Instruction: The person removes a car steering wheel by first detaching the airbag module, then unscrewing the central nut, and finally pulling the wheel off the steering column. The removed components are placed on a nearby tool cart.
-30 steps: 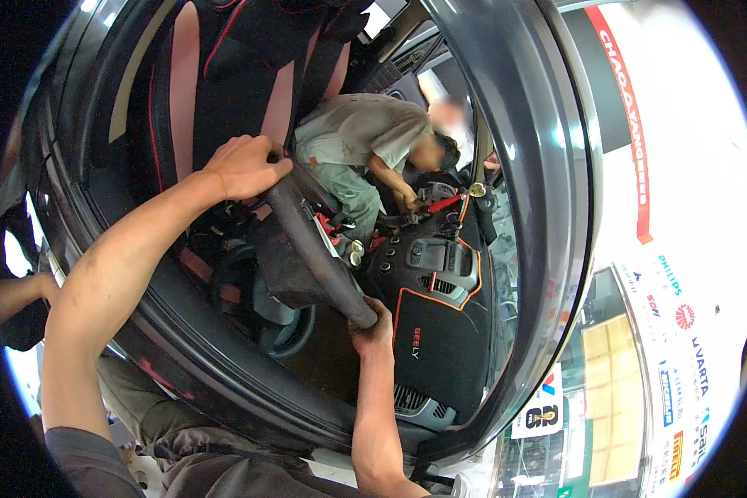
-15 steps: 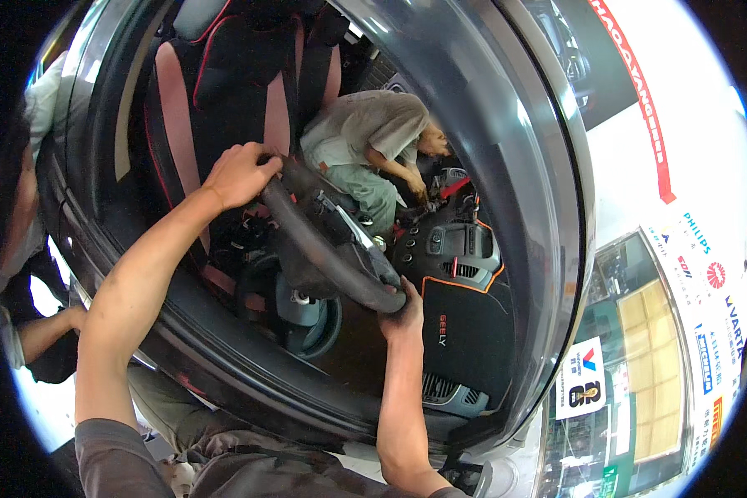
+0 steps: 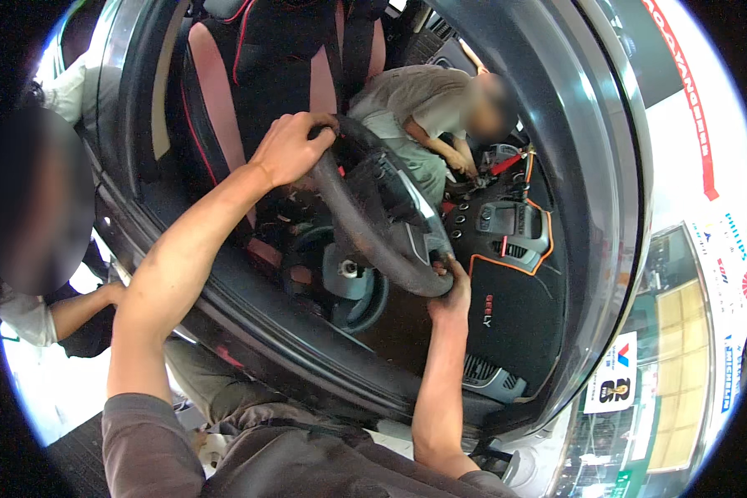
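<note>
Grey cloth of the wearer's shirt (image 3: 307,456) fills the lower edge, and just past it the car's black sill (image 3: 315,332) curves across the doorway. Beyond that edge, the dark footwell (image 3: 411,324) leaves some room below the right end of the steering wheel (image 3: 382,236). The wheel is held up in the doorway, tilted and seen aslant, its long axis running from upper left to lower right (the rim looks dusty and worn); which way its face points is hard to tell. The left hand (image 3: 295,149) is closed over the upper-left end of the rim, thumb reaching across, while the right hand (image 3: 451,289) grips the lower-right end. Behind the wheel sits another black ring (image 3: 375,311) with a grey middle. The dashboard mat (image 3: 519,319), edged in orange, shows right beside the right hand; whether they touch is unclear. Farther in, black-and-pink seats (image 3: 216,91) stand upper left, and a co-worker (image 3: 419,91) bends forward, hands near a red-handled tool (image 3: 506,164).
</note>
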The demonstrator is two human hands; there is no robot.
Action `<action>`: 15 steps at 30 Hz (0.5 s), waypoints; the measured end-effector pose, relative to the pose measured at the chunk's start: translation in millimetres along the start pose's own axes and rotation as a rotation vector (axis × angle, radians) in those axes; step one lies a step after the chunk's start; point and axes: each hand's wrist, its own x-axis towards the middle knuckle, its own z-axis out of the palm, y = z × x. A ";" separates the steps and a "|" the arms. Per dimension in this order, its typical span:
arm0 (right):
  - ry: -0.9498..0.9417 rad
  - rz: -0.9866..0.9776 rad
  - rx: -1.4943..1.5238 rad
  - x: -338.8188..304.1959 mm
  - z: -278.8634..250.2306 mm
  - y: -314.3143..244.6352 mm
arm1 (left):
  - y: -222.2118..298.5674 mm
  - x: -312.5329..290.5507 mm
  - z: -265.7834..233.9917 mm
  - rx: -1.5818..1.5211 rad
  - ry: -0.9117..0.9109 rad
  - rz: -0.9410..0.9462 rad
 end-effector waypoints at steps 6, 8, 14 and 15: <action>-0.053 -0.201 -0.135 -12.6 22.5 8.4 | -28.0 10.7 2.2 -0.176 -0.036 0.005; -0.044 -0.271 -0.154 -17.9 30.1 7.8 | -23.5 11.0 0.8 -0.202 -0.108 -0.064; -0.046 -0.553 -0.314 -29.6 46.1 24.0 | -15.4 10.0 9.9 -0.419 -0.032 -0.228; -0.060 -0.567 -0.334 -33.8 51.7 30.3 | -25.5 10.3 9.1 -0.494 0.036 -0.316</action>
